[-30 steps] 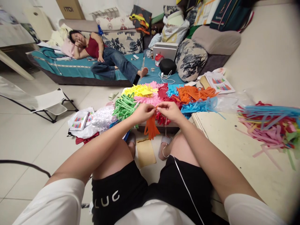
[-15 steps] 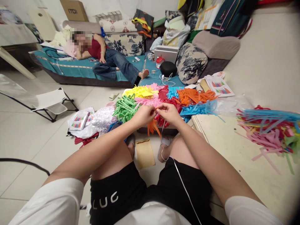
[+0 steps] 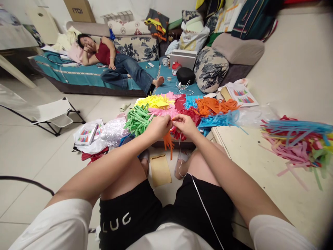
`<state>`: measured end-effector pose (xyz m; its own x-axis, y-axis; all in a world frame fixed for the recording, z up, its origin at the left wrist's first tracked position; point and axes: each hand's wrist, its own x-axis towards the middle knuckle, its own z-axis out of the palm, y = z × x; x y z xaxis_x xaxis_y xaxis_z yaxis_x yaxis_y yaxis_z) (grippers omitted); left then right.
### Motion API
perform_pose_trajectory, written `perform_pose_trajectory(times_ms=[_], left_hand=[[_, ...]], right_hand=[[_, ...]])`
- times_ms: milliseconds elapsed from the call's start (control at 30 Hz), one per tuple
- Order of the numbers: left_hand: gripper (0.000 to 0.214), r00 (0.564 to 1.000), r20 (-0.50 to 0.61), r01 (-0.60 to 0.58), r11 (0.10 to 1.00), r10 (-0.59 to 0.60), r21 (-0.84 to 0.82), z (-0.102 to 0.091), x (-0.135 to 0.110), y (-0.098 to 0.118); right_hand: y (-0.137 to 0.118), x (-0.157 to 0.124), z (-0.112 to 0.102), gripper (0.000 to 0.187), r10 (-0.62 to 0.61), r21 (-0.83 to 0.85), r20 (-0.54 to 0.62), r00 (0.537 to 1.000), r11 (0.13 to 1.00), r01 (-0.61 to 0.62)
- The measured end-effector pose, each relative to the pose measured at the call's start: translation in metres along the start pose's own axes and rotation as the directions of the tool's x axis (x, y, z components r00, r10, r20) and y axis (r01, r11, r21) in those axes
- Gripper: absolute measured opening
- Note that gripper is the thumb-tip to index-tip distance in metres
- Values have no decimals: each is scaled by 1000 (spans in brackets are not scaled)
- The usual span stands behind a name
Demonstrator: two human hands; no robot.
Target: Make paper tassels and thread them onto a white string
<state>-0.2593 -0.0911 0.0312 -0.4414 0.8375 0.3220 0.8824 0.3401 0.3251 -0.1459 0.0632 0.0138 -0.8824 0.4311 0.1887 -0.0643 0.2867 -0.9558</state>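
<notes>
My left hand [image 3: 160, 126] is closed in a pinch on an orange paper tassel [image 3: 168, 143], whose strips hang below the fingers. Close beside it, my right hand [image 3: 186, 125] is also pinched, fingertips meeting the left ones at a small orange bit. A white string [image 3: 201, 199] runs from beneath the right hand down past my foot and over my lap. Under and behind both hands lie piles of cut paper strips: green [image 3: 137, 121], yellow [image 3: 154, 101], pink [image 3: 163, 113], orange [image 3: 215, 106] and blue [image 3: 220, 119]. The fingers hide exactly how string and tassel meet.
At right, a cream tabletop [image 3: 249, 156] bears a mixed bundle of colored tassels [image 3: 296, 139]. Printed sheets [image 3: 85, 134] and clear plastic [image 3: 114, 130] lie at left, near a white folding chair [image 3: 53, 110]. A person [image 3: 104, 52] lies on the teal sofa [image 3: 145, 74]. A brown envelope [image 3: 160, 169] is between my feet.
The orange tassel strips have swung slightly left and hang straighter. Both hands stay pinched together in nearly the same place. The whole view has shifted a little.
</notes>
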Motion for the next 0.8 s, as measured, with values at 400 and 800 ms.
perform_pose_trajectory(times_ms=[400, 800], left_hand=[[10, 990, -102, -105, 994, 101, -34, 10, 1, -9], [35, 956, -52, -208, 544, 288, -813, 32, 12, -44]], right_hand=[[2, 3, 10, 23, 84, 209, -48, 995, 975, -72], [-3, 2, -11, 16, -164, -239, 1, 986, 958, 160]])
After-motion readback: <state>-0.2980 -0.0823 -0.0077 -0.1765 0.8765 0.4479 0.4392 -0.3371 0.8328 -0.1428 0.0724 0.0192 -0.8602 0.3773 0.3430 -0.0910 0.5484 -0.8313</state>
